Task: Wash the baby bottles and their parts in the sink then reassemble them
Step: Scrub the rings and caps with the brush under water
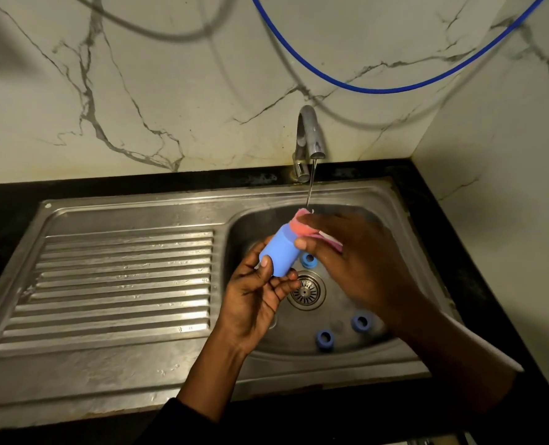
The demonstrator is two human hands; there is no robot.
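Head: sink [122, 216], black counter [6, 200], marble wall [170, 75]; left hand [253, 297] grips bottle [281, 248], right hand [356, 261] cloth [300, 224]

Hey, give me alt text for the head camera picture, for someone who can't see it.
Over a steel sink, the left hand holds a blue bottle while the right hand presses a pink scrubber against its top under a thin stream from the tap. Three blue rings lie in the basin near the drain.
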